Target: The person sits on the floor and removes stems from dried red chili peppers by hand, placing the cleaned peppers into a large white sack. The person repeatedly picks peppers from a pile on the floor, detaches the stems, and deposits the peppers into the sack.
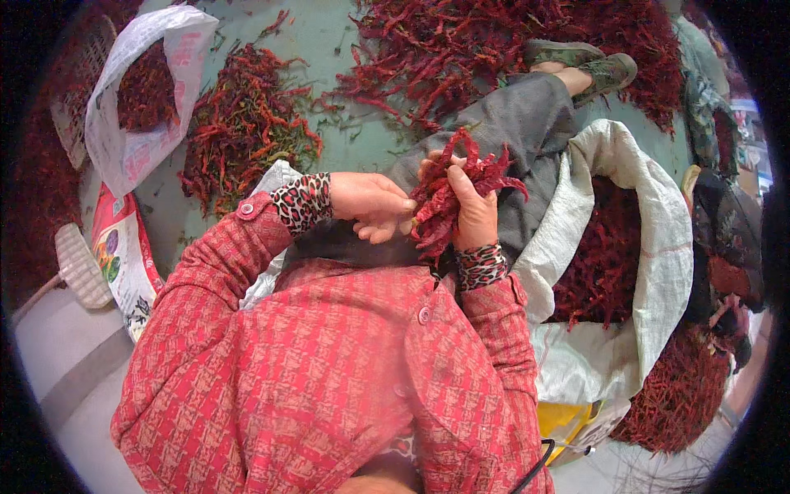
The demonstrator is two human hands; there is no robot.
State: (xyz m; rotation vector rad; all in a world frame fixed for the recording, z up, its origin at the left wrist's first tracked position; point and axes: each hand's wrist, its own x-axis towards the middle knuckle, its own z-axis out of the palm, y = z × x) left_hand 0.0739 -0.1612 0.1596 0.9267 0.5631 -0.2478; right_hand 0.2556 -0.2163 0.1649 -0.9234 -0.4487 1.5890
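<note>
A loose bunch of dried red chillies (438, 216) is in my right hand (474, 204), thumb over the front and fingers behind, above my grey-trousered lap. My left hand (373, 202) comes in from the left, its thumb and fingertips pinched at the pale stem end of one chilli on the bunch's near left side. The stem itself is mostly covered by the fingertips. To the right of my right hand stands a white woven sack (665, 247) with its rim rolled down and dried red chillies (598, 265) inside.
A large chilli heap (432, 55) lies ahead, beside my crossed feet in green shoes (608, 74). At left are a smaller pile of chillies with stems (247, 129) and an open white plastic sack (194, 74) holding darker pieces. More chillies (673, 395) lie at lower right.
</note>
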